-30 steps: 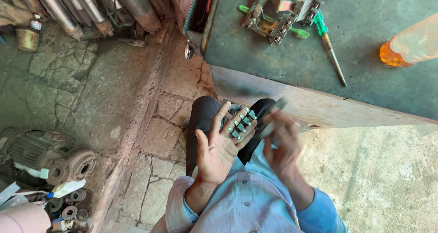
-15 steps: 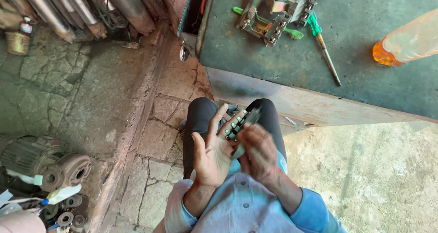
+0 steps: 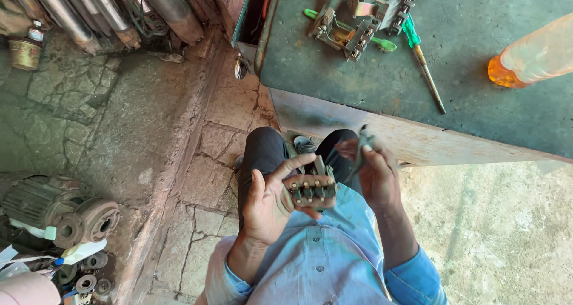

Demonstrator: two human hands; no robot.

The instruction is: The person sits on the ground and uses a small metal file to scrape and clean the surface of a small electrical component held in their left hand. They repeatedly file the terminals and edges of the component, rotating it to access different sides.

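My left hand (image 3: pixel 268 202) grips a small brown terminal block (image 3: pixel 310 190) with a row of metal contacts, held in front of my chest. Beside it to the right, my right hand (image 3: pixel 377 176) is closed on a thin grey metal tool (image 3: pixel 362 145) whose tip points up and away from the block. Both hands hover over my lap, just below the front edge of the green metal workbench (image 3: pixel 382 96). On the bench top lie a metal switch assembly (image 3: pixel 358 18) and a green-handled screwdriver (image 3: pixel 421 57).
An orange plastic bottle (image 3: pixel 531 57) lies on the bench at right. Metal pipes (image 3: pixel 113 12) lean at top left beside a small tin (image 3: pixel 25 49). An old electric motor (image 3: pixel 57 209) and several loose rings sit on the stone floor at left.
My right hand has moved off the block to its right and raised the tool. The left hand has turned the block so its contacts face me.
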